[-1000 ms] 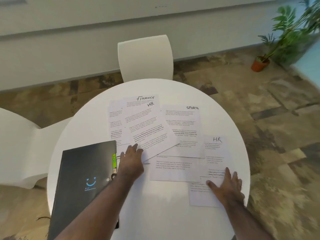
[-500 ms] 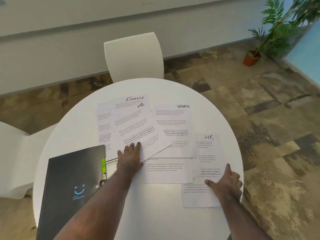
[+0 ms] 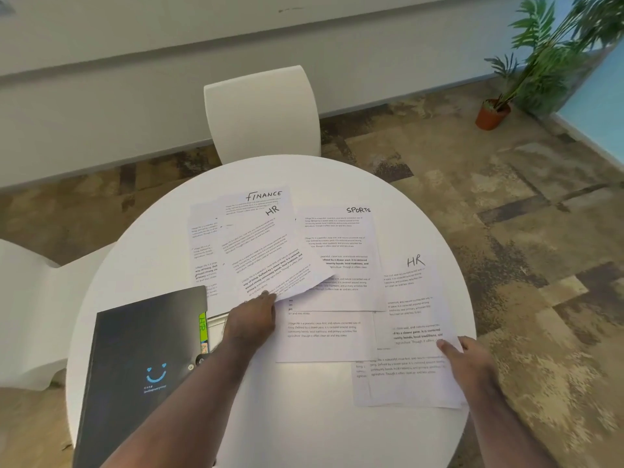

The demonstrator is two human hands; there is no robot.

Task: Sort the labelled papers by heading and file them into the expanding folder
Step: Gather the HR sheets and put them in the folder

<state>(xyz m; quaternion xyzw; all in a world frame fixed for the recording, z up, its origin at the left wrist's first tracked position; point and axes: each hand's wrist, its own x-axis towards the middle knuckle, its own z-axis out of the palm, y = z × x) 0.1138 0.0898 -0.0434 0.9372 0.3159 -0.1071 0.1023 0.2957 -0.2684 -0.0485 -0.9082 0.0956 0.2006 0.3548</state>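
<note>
Several printed sheets lie overlapping on the round white table (image 3: 141,258). My left hand (image 3: 251,315) pinches the near corner of a sheet headed HR (image 3: 266,251), and that corner curls up off the pile. Under it lies a FINANCE sheet (image 3: 261,197), and to the right a SPORTS sheet (image 3: 341,244). My right hand (image 3: 467,361) grips the right edge of a second HR sheet (image 3: 410,298) near the table's right rim. The black expanding folder (image 3: 135,366) lies closed at the near left, with green tabs showing at its right edge.
A white chair (image 3: 261,109) stands behind the table and another (image 3: 30,309) to its left. A potted plant (image 3: 496,109) stands on the patterned floor at the far right. More sheets lie under the headed ones.
My left hand went from lying flat on the HR sheet to pinching its corner and lifting it. My right hand slid to the right edge of the other HR sheet and took hold of it.
</note>
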